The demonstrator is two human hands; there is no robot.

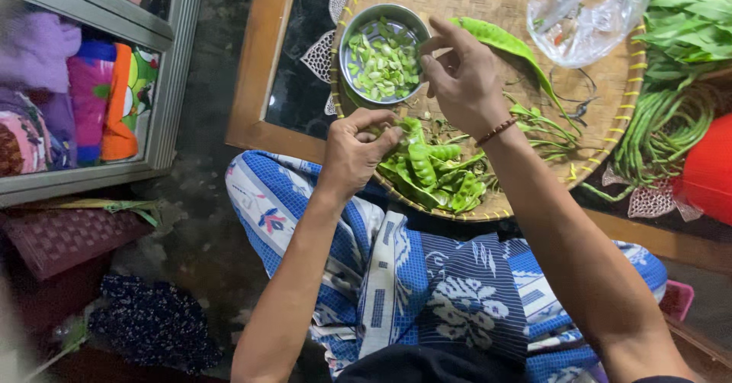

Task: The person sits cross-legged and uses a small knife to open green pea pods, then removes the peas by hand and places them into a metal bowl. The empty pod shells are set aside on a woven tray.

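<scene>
Woven tray, hands, perhaps lumpy pods

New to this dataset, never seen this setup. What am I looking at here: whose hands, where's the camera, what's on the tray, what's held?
There is no machine: a person works with bare hands, filmed by one camera on their head, looking down past their blue patterned lap. A round woven bamboo tray carries a small round metal bowl of pale green shelled beans, a pile of opened green pods and a clear plastic bag. The left hand grips a green pod at the pile. The right hand pinches something small beside the bowl; what it is cannot be told.
</scene>
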